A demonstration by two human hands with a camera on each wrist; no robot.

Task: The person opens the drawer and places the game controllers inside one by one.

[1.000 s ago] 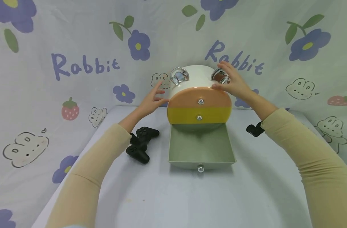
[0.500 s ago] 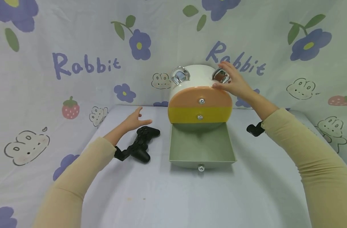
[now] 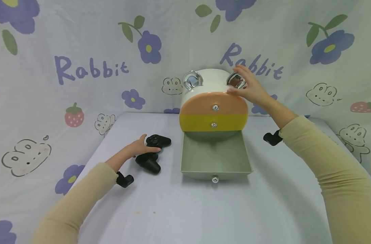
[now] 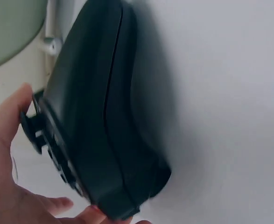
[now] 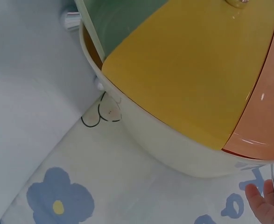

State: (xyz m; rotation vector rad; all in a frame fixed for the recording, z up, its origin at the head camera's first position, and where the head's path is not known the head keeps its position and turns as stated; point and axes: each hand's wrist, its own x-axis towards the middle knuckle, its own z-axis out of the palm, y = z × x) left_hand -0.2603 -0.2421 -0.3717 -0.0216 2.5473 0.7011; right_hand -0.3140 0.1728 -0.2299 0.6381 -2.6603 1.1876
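Observation:
A black game controller point(image 3: 151, 164) lies on the table left of a small drawer box point(image 3: 212, 76). My left hand point(image 3: 139, 147) grips it across the middle; in the left wrist view the thumb is at a thumbstick point(image 4: 31, 128) and the fingers reach its lower edge. The box has a white rounded body, an orange drawer point(image 3: 197, 105) over a yellow one point(image 3: 197, 122), and a green bottom drawer point(image 3: 215, 152) pulled out with nothing in it. My right hand point(image 3: 249, 86) holds the box's top right, thumb at the orange front's upper edge, fingers around a chrome dome point(image 3: 235, 80).
A second chrome dome point(image 3: 192, 81) sits on the box's left top. The open drawer's front knob point(image 3: 215, 179) juts toward me. Behind the table point(image 3: 185, 213) hangs a patterned cloth point(image 3: 90, 30). Black wrist cameras sit at both cuffs.
My left hand has left the box's left side and moved down and left onto the game controller. The right hand stays at the box's top right.

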